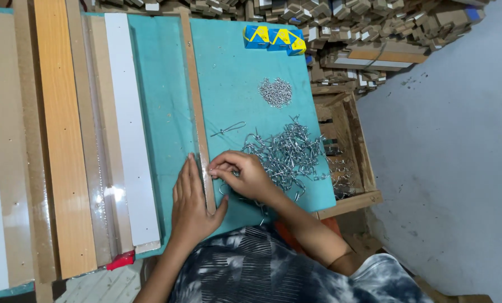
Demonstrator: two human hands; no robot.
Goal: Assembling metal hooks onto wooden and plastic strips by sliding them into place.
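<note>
You are pressing your left hand (pixel 192 205) flat on the thin wooden strip (pixel 197 112) while your right hand (pixel 241 175) is pinching a small fastener against it, the wire hook pile (pixel 287 154) at 3 o'clock lying largely unused.

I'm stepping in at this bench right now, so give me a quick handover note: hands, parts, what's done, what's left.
Left hand: flat, pressing the thin wooden strip onto the teal mat.
Right hand: fingers pinched at the strip's edge on something too small to identify.
Parts: pile of wire hooks beside the right hand, small screws heap beyond, one loose hook near the strip.
Done: no hooks visibly fixed on the strip.
Left: apparently the whole strip.
</note>
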